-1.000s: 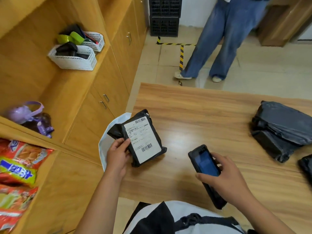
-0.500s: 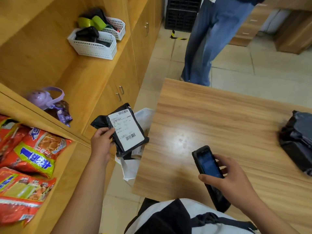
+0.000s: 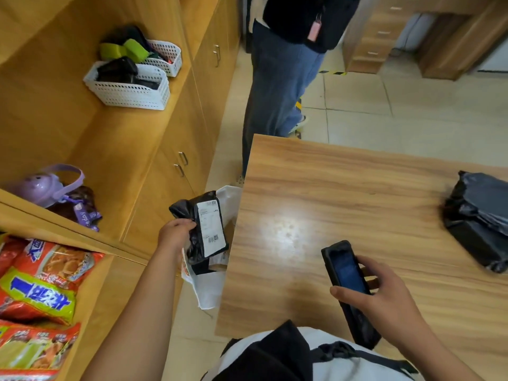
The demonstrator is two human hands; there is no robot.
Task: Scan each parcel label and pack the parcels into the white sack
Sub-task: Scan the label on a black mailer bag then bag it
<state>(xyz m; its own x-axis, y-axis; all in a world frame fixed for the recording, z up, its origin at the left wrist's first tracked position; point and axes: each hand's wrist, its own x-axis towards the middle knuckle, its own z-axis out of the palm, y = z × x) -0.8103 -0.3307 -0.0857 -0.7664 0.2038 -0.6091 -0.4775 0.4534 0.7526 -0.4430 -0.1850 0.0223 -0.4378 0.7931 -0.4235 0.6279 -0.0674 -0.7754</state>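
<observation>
One soft, light parcel (image 3: 202, 229) hangs pinched by its crinkly edge in the left hand (image 3: 176, 236), over the white sack (image 3: 211, 287).

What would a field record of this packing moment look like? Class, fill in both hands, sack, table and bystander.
left hand: grips labelled black parcel above the white sack
right hand: holds scanner over the table
white sack: open beside the table's left edge, items inside
table: dark parcels piled at right edge
bystander: stands beyond the table's far left corner
</observation>
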